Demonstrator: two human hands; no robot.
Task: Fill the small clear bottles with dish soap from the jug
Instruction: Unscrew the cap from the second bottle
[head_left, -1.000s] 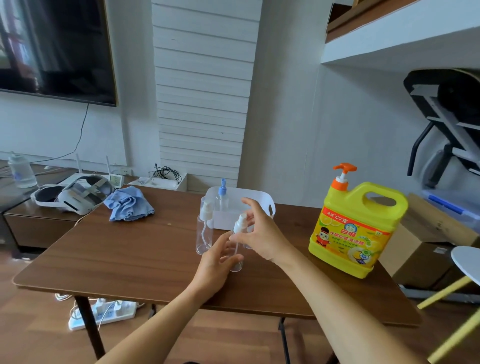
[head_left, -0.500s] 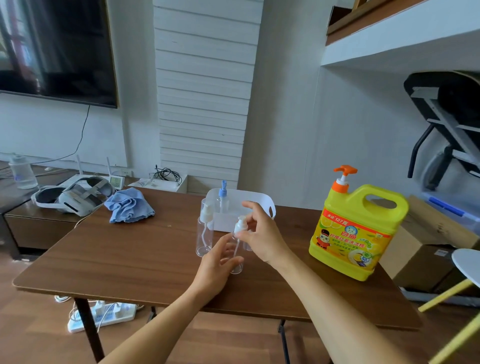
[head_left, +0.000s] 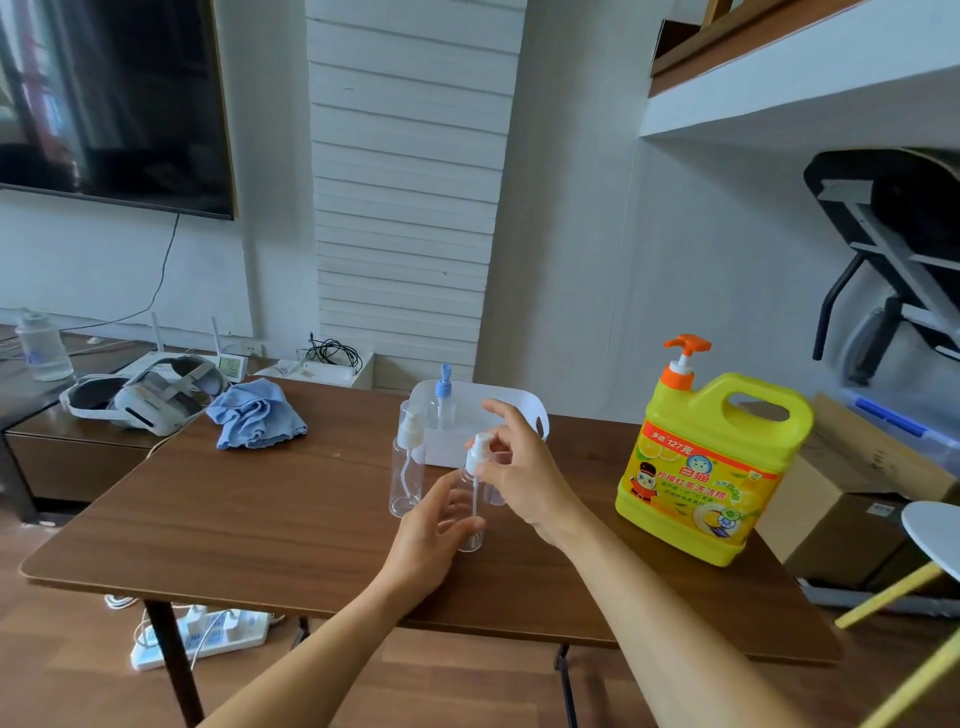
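Now the left hand (head_left: 434, 530) should hold the small clear bottle (head_left: 474, 512) still on the table (head_left: 260, 519) while the right hand (head_left: 524, 467), fingers pinched on its white pump top (head_left: 479, 454), twists gently, with the yellow jug (head_left: 709, 467) waiting nearby.

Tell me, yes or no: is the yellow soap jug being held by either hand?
No. The jug stands alone on the table, while both hands are at a small clear bottle.

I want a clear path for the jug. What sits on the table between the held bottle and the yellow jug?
In the head view, only the right hand and wrist lie between the held bottle and the jug; the table there is otherwise bare.
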